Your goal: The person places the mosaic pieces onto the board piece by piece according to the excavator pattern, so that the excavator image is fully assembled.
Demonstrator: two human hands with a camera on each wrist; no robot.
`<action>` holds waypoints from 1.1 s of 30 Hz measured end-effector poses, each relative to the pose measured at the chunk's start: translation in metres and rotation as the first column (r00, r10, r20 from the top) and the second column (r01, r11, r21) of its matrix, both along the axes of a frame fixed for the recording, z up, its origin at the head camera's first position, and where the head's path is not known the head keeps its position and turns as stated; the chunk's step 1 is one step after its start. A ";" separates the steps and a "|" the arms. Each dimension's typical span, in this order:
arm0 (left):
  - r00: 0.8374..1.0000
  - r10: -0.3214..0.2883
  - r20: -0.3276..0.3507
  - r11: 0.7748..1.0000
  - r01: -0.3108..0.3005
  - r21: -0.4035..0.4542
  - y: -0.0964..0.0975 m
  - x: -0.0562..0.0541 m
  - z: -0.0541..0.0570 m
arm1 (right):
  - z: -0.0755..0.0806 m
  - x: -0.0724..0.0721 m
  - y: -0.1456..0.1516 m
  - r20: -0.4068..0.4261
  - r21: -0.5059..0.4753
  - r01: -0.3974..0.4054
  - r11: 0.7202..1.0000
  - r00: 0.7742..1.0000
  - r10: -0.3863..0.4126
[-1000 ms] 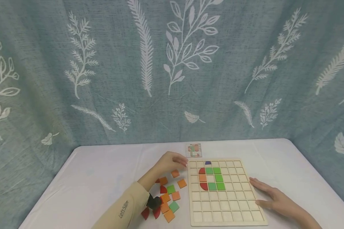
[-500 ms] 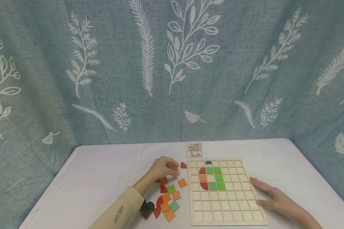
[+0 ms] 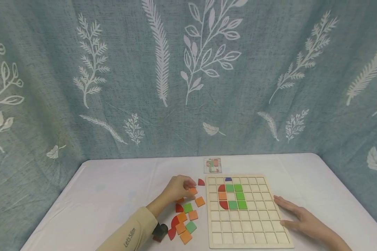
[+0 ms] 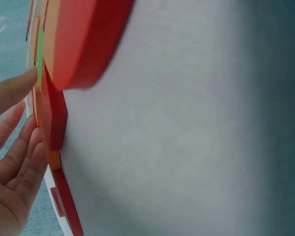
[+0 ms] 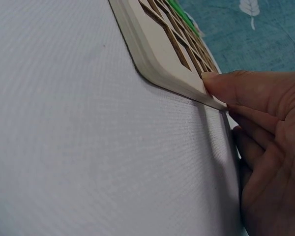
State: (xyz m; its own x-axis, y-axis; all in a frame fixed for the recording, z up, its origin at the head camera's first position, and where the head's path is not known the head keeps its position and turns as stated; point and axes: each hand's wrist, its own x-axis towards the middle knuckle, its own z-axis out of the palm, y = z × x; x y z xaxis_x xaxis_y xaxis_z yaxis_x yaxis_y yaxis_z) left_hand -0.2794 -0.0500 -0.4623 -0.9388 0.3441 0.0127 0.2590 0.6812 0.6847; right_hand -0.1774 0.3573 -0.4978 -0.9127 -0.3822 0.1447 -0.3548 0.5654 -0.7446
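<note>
My left hand (image 3: 178, 188) has its thumb and fingertips at opposite edges of an orange square tile (image 3: 193, 190), pinching it low over the table. Just beyond the fingertips lies a red quarter-circle tile (image 3: 201, 182). Close by in the left wrist view, a large red tile (image 4: 88, 44) looms above the left hand's fingers (image 4: 19, 157). The right hand (image 3: 303, 218) rests at the right edge of the wooden grid board (image 3: 252, 240); the right wrist view has its thumb (image 5: 223, 84) on the rim, fingers down alongside.
Red, green and orange tiles fill part of the board's upper left, with a blue half-round tile (image 3: 228, 179) above them. Loose tiles, such as a light green square (image 3: 187, 208), lie scattered left of the board. A pattern card (image 3: 212, 165) lies behind it.
My left hand has moved back left from the board's corner, leaving the red quarter-circle tile there, and has come onto the orange square tile. The right hand stays in place.
</note>
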 end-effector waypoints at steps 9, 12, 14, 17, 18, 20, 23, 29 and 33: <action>1.000 0.007 0.000 1.000 -0.007 0.009 -0.002 0.002 -0.002 | 0.001 0.000 0.000 -0.021 -0.011 -0.007 1.000 1.000 0.007; 1.000 0.000 0.005 1.000 0.000 0.017 -0.002 0.001 -0.001 | 0.001 0.001 0.000 -0.031 -0.004 -0.009 1.000 0.999 0.009; 1.000 -0.016 -0.003 0.999 0.016 0.030 -0.003 -0.001 0.000 | 0.001 0.001 0.000 -0.035 0.001 -0.008 1.000 0.999 0.008; 0.999 -0.045 -0.023 0.998 0.046 0.048 -0.005 -0.003 0.003 | 0.001 0.000 0.000 -0.030 0.006 -0.008 1.000 1.000 0.008; 0.998 -0.052 -0.029 0.997 0.053 0.051 -0.005 -0.004 0.004 | 0.001 0.000 0.000 -0.029 0.009 -0.009 1.000 1.000 0.010; 0.998 -0.060 -0.036 0.997 0.062 0.049 -0.006 -0.005 0.005 | 0.000 0.000 0.000 -0.031 0.012 -0.011 1.000 0.999 0.011; 0.997 -0.066 -0.034 0.996 0.068 0.052 -0.006 -0.006 0.007 | 0.000 -0.001 0.001 -0.036 0.014 -0.016 1.000 0.999 0.016; 0.995 -0.088 -0.038 0.994 0.090 0.062 -0.001 -0.008 0.016 | 0.004 0.000 0.000 -0.015 0.023 0.000 1.000 1.000 0.000; 0.994 -0.104 -0.026 0.992 0.105 0.075 0.004 -0.010 0.020 | 0.004 0.000 0.001 -0.027 0.021 -0.027 0.999 0.999 0.028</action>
